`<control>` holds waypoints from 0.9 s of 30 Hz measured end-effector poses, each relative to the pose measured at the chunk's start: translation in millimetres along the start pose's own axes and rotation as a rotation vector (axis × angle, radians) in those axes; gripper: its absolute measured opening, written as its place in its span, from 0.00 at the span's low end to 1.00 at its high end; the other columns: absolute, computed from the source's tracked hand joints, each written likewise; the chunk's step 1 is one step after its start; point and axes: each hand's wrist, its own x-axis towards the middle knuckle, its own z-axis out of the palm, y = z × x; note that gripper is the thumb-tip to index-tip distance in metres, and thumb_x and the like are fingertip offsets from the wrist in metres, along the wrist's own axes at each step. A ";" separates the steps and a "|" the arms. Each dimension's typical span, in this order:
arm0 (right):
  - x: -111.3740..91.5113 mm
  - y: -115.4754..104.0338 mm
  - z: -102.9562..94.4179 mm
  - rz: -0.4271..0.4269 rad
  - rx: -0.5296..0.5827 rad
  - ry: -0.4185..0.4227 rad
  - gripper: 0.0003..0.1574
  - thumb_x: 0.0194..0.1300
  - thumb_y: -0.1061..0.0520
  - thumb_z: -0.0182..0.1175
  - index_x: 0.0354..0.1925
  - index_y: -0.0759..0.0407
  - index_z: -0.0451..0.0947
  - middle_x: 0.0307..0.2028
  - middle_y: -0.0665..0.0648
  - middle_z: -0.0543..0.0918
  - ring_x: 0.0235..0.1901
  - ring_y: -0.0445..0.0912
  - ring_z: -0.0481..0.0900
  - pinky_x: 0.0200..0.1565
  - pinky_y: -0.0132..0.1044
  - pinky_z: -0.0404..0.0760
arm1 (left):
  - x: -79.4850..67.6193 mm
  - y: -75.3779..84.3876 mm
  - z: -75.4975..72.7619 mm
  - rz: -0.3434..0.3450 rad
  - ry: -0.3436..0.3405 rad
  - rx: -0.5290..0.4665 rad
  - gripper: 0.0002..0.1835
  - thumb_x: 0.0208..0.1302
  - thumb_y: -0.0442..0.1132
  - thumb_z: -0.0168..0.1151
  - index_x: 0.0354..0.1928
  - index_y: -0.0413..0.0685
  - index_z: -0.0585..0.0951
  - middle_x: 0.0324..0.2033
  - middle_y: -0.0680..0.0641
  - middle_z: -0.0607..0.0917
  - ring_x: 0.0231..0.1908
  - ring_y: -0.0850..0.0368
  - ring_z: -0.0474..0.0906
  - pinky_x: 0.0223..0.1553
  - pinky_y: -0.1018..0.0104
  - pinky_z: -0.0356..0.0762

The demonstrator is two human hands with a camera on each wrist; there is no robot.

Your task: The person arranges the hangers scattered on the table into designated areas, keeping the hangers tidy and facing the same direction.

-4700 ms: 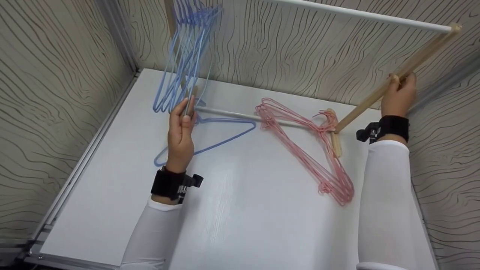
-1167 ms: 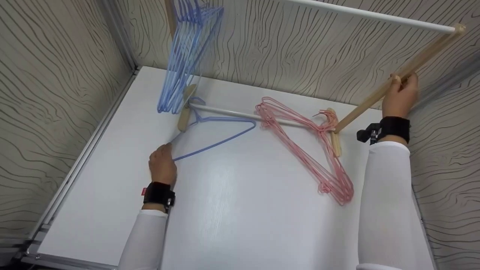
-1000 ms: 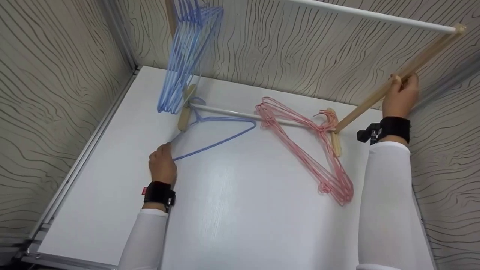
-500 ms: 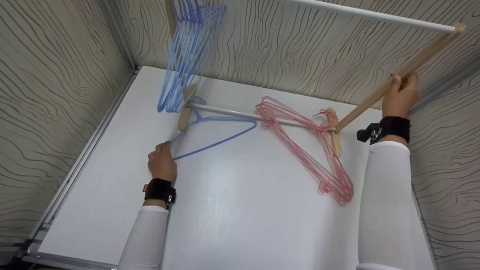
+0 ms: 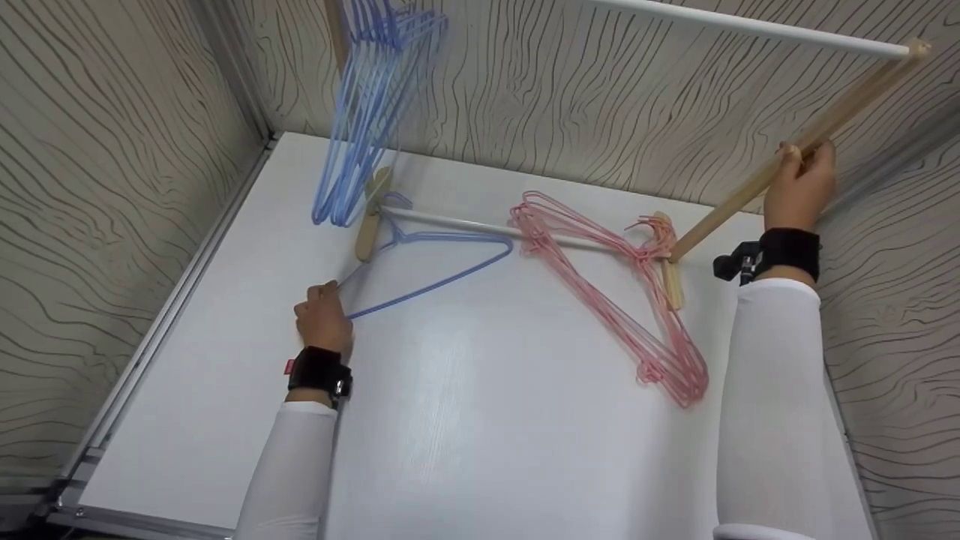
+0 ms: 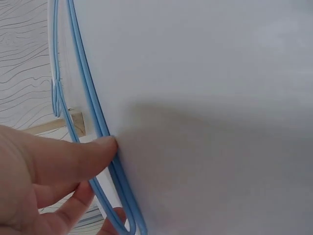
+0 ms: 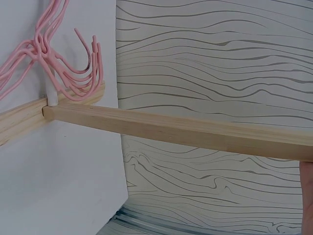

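Observation:
In the head view my left hand (image 5: 325, 319) holds the left corner of a blue clothes hanger (image 5: 435, 287) lying over the white table, its hook beside the rack's left wooden foot (image 5: 367, 236). The left wrist view shows the thumb (image 6: 93, 156) pressed on the blue wires (image 6: 88, 78), which run side by side, with fingers behind them. My right hand (image 5: 801, 187) grips the slanting wooden post (image 5: 724, 210) at the right of the garment rack. From the right wrist, only a sliver of that hand (image 7: 307, 196) shows under the post.
Several blue hangers (image 5: 360, 127) hang at the rack's left end below the upper white rail (image 5: 750, 26). A bundle of pink hangers (image 5: 600, 296) lies across the lower rail (image 5: 457, 223) by the right foot (image 5: 673, 289). Patterned walls (image 5: 562, 97) enclose the white table (image 5: 480, 420).
My left hand has come down from the rack's left foot to the blue hanger's corner and taken hold of it. The hanging blue hangers sway slightly. My right hand keeps its place on the post.

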 end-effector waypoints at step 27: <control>-3.1 -4.2 -0.6 0.027 -0.003 -0.010 0.22 0.79 0.48 0.46 0.63 0.55 0.72 0.58 0.53 0.79 0.58 0.41 0.76 0.58 0.29 0.73 | 13.7 6.0 -7.8 -0.073 -0.083 0.027 0.20 0.66 0.21 0.51 0.59 0.24 0.68 0.52 0.25 0.71 0.49 0.27 0.73 0.45 0.36 0.81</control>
